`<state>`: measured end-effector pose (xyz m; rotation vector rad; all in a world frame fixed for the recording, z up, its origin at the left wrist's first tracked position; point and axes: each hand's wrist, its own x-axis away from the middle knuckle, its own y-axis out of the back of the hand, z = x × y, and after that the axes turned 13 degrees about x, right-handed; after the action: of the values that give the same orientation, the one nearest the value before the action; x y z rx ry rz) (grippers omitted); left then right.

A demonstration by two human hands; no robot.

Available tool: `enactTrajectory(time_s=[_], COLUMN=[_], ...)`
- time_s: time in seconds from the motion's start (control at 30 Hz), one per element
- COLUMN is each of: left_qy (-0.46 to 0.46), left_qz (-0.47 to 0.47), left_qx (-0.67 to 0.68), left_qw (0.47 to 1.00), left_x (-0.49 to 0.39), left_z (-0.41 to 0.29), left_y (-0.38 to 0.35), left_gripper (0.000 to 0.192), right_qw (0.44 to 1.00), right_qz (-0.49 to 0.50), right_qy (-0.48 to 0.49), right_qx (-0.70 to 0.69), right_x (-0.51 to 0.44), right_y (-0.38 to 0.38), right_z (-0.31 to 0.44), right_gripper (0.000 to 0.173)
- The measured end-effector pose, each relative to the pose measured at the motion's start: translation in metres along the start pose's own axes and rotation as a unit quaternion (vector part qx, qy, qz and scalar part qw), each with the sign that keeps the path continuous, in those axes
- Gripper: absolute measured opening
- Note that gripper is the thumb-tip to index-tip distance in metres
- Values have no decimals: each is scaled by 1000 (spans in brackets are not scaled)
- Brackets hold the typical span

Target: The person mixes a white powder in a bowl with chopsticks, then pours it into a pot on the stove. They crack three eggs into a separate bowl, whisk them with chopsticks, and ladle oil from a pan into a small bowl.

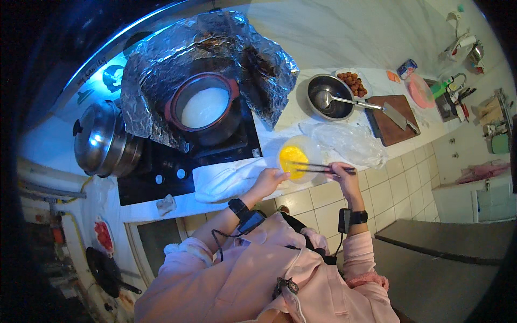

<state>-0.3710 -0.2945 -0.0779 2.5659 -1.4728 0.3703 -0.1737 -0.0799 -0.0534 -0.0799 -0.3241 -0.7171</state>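
A translucent bowl (310, 146) sits near the counter's front edge. Yellow liquid, which looks like beaten egg (292, 155), lies inside it. My left hand (271, 181) grips the bowl at its near left side, thumb by the rim. Dark chopsticks (313, 166) are held in my right hand (342, 174), and their tips reach into the egg. To the left, a clay pot (174, 101) stands uncovered on the stove, with a white, rice-like or porridge-like food (205, 107) inside.
Foil (194, 48) shields the pot's back. A lidded steel steamer (99, 137) stands left; a white towel (226, 177) lies by the bowl. Rightward are a plastic bag (351, 141), a metal bowl (313, 103) with a ladle (351, 100), meatball-like food (352, 80) and a cleaver (394, 115) on a board (389, 135).
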Motion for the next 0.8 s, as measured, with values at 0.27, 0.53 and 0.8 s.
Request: enactTrajectory(time_s=[0.27, 0.53, 0.8], left_qy=[-2, 54, 81], left_qz=[-28, -20, -14], left_qx=[43, 229, 292], left_qw=[999, 972, 953], left_x=[-24, -51, -61], left_z=[5, 14, 16], left_y=[5, 11, 10], left_gripper=[43, 36, 27], right_qw=[987, 990, 898], right_qz=[-143, -4, -200], right_qy=[40, 102, 16], right_qx=[-66, 93, 392], right_x=[-22, -47, -59], right_y=[-17, -36, 7], right_z=[11, 9, 1], right_gripper=[23, 44, 68])
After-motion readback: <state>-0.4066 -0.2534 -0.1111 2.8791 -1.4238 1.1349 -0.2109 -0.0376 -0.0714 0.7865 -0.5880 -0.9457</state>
